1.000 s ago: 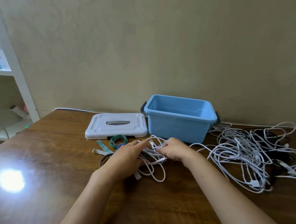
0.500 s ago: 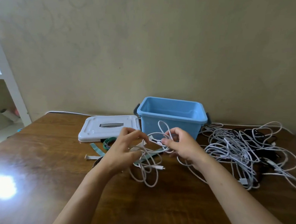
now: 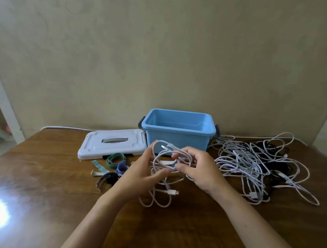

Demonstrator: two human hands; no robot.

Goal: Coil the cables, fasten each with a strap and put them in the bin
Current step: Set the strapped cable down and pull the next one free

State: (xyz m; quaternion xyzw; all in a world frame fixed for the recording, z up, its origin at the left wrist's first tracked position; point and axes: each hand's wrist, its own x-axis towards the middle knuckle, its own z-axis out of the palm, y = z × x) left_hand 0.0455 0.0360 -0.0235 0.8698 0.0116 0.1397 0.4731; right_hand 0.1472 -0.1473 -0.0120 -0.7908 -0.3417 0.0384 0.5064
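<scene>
In the head view, both hands were raised above the brown worktop [image 3: 190, 232], in front of the blue bin [image 3: 177, 138]. The right hand [image 3: 200, 171] had its fingers [image 3: 183, 167] curled around several loops of a white cable [image 3: 168, 159], so they were clamped on it. The left hand [image 3: 141, 172] was beside it with the fingers mostly straight and a little apart, touching the loops from the left side. The rest of this cable hung down to the worktop, and one plug [image 3: 171, 192] lay there under the hands.

Compared with half a second ago, the loops in the right hand were gathered more tightly, and both hands had come closer to each other and a little higher. One second ago the hands were low on the worktop, on the cable.

The bin stood open near the wall. Its white lid [image 3: 112, 145] lay flat just left of it. Several straps [image 3: 115, 161], green, blue and dark, lay in front of the lid, near the left hand. A big pile of tangled cables [image 3: 252, 165], white and black, lay right of the bin.
</scene>
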